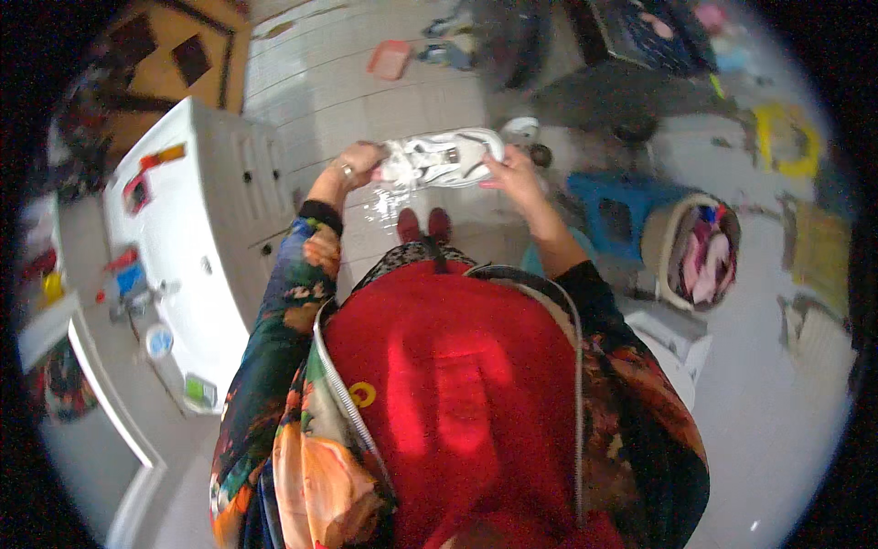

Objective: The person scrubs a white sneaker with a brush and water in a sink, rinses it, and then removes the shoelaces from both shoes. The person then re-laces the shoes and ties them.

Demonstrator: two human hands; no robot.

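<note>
Both my hands hold a white and grey shoe (446,158) out in front of me, above the tiled floor. My left hand (360,163), with a watch or bracelet at the wrist, grips the shoe's left end, where white, shiny material bunches up. At its rounded right end my right hand (513,175) has its thumb and fingers on the rim. Blur hides the finer detail of the shoe. My feet in dark red shoes (424,225) stand on the floor below it.
On my left is a white washbasin counter (182,226) with cabinet doors. A blue plastic stool (607,213) and a beige basket of pink items (651,257) stand at the right. A red-orange dustpan or tray (389,60) lies on the floor ahead. A yellow ring-shaped thing (765,137) is at the far right.
</note>
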